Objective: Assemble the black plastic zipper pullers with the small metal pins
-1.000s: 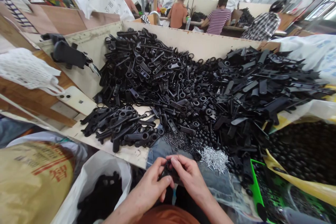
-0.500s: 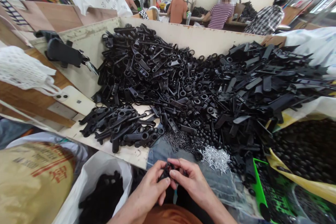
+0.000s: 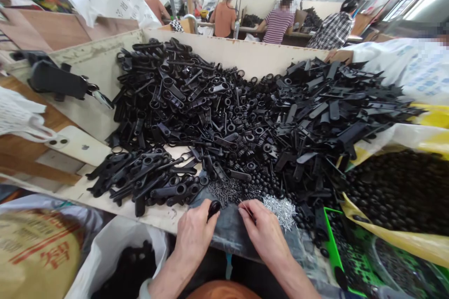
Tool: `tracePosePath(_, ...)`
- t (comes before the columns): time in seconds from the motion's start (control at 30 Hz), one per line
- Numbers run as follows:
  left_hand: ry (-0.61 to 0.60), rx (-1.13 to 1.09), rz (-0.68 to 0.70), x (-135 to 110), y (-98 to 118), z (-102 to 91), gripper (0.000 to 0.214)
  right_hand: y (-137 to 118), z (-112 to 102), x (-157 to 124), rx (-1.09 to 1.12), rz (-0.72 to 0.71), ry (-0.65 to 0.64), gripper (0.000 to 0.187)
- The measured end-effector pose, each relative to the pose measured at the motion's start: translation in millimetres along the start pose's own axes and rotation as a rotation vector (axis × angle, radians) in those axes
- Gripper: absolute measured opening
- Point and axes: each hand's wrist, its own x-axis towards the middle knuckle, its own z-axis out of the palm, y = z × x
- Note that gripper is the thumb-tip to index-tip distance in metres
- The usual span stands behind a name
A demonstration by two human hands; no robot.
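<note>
My left hand [image 3: 193, 228] is closed around a black plastic part [image 3: 213, 207], whose rounded end shows past the thumb. Fingers pinched together, my right hand [image 3: 262, 225] is apart from it, with something thin at the fingertips that is too small to make out. Between and beyond the hands lies a heap of small dark screws [image 3: 224, 189]. A pile of silver pins [image 3: 281, 210] is just beyond my right hand. Black knobs [image 3: 265, 181] lie behind the pins. Long black plastic arms with ring holes [image 3: 147, 175] are grouped to the left.
Large heaps of black ring-ended parts [image 3: 182, 84] and flat black strips [image 3: 329, 107] fill the walled bench. A phone [image 3: 80, 145] lies at left. White [image 3: 154, 238] and yellow [image 3: 365, 208] sacks and a green basket [image 3: 331, 238] flank me. Several people work behind.
My hands were together on a black part; now they are apart, the left keeping a black part and the right moved off toward the pins. The view has swung right.
</note>
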Motion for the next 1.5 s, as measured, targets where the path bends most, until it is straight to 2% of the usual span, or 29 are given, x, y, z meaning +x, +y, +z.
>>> tracePosePath(0.17,0.006,-0.027,0.037,0.0,-3.2,1.9,0.013,-4.6,9.0,8.4,-0.147,-0.092,-0.027,0.018)
tracePosePath(0.37,0.025,-0.246,0.006,-4.8,-7.4,-9.8,0.021,-9.1,21.2,19.0,-0.194,-0.081,-0.035,0.023)
tracePosePath(0.5,-0.022,-0.515,-0.093,-9.5,-10.4,-10.9,0.024,-10.2,24.1,18.6,-0.169,-0.085,-0.039,0.025)
tracePosePath(0.7,-0.171,-0.934,-0.322,-19.8,-9.6,-4.9,0.035,-9.6,25.7,13.3,-0.088,-0.080,-0.006,0.023)
tracePosePath(0.9,-0.236,-1.182,-0.406,-23.4,-8.1,-3.6,0.040,-12.1,18.8,12.8,0.028,-0.060,0.029,0.025)
tracePosePath(1.0,-0.258,-1.233,-0.396,-24.2,-7.2,-3.4,0.041,-20.2,8.7,10.7,0.193,-0.029,0.013,0.026)
tracePosePath(1.13,-0.312,-1.276,-0.326,-25.8,-5.2,-4.8,0.041,-33.1,-4.1,5.5,0.324,-0.046,-0.109,0.025)
tracePosePath(1.5,-0.303,-1.220,-0.320,-27.9,-1.0,-8.2,0.042,-33.2,-4.1,1.8,0.361,-0.083,-0.217,0.022)
